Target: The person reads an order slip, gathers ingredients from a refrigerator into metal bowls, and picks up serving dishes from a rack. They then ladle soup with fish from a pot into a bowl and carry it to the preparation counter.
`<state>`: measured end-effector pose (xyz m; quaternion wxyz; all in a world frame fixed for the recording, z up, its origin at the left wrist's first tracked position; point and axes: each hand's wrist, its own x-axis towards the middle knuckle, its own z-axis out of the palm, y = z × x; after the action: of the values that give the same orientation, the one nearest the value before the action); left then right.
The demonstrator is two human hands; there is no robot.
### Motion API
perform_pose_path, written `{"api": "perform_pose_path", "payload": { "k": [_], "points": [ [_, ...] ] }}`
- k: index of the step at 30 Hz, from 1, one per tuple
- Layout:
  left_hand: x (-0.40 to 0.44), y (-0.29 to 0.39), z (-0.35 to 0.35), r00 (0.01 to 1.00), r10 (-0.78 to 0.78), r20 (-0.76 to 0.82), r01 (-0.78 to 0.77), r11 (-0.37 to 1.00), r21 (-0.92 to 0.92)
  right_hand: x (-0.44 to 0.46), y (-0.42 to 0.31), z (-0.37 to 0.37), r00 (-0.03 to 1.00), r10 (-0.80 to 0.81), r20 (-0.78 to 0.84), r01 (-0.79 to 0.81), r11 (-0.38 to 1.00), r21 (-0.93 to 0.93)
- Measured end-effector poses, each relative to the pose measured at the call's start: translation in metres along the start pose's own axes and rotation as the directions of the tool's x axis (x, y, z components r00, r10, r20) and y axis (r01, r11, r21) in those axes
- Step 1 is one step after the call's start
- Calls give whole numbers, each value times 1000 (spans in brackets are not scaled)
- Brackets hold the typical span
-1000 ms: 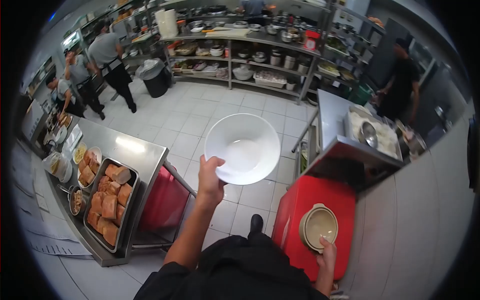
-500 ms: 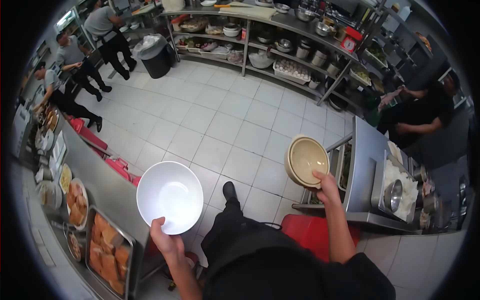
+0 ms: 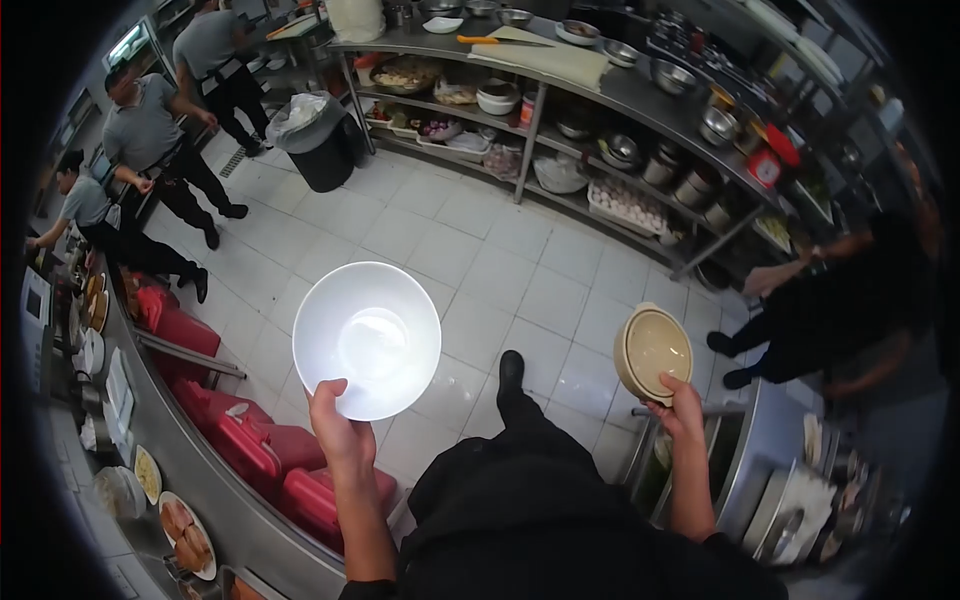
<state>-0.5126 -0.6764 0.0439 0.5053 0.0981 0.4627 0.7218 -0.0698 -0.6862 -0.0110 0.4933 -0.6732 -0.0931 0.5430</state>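
Note:
My left hand [image 3: 343, 432] grips the near rim of a large white bowl [image 3: 375, 340], thumb over the edge. The bowl's inside faces up toward me and shows nothing but a bright reflection. Over on the right, my right hand [image 3: 680, 408] holds a smaller beige bowl [image 3: 652, 352] with a small lug on its rim, my thumb pressed inside. A doubled rim suggests stacked bowls, though I cannot tell for sure. Both are held in the air above the tiled floor, well apart from each other.
A steel counter [image 3: 215, 440] with plates of food runs along my left, red containers [image 3: 255, 445] beside it. Ahead stand a shelved workbench [image 3: 560, 85] and a lined bin [image 3: 318, 150]. Several co-workers stand at the left; another person [image 3: 840, 300] is at the right.
I have stepped forward, and the steel counters have slid back past me. Both bowls stay in my hands. A co-worker at the left has turned more toward me; the person at right appears nearer.

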Motion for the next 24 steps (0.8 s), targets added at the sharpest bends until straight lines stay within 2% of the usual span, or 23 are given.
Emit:
{"api": "perform_pose_path", "payload": {
  "k": [2, 4, 8, 14, 17, 20, 24],
  "points": [
    [32, -7, 20, 1000, -8, 4, 8, 1000, 5, 40, -22, 20, 999, -44, 11, 44, 999, 14],
    [61, -14, 35, 998, -5, -65, 5, 1000, -10, 80, -63, 52, 996, -82, 32, 83, 996, -14],
    [93, -18, 58, 976, 34, -215, -39, 999, -17, 186, -131, 103, 977, -109, 182, 103, 994, 41],
    [145, -32, 88, 937, 88, -337, -94, 996, -1, 330, -248, 192, 971, -154, 181, 147, 988, 51],
    [192, -44, 100, 930, 85, -358, -93, 996, -5, 400, -297, 231, 972, -232, 38, 230, 971, 60],
    [238, -43, 127, 935, 71, -347, -62, 997, 37, 448, -343, 254, 989, -148, 5, 146, 983, 109],
    [295, -41, 175, 952, 28, -303, -20, 999, 30, 511, -381, 263, 982, -164, -89, 175, 974, 142]
  ]
}}
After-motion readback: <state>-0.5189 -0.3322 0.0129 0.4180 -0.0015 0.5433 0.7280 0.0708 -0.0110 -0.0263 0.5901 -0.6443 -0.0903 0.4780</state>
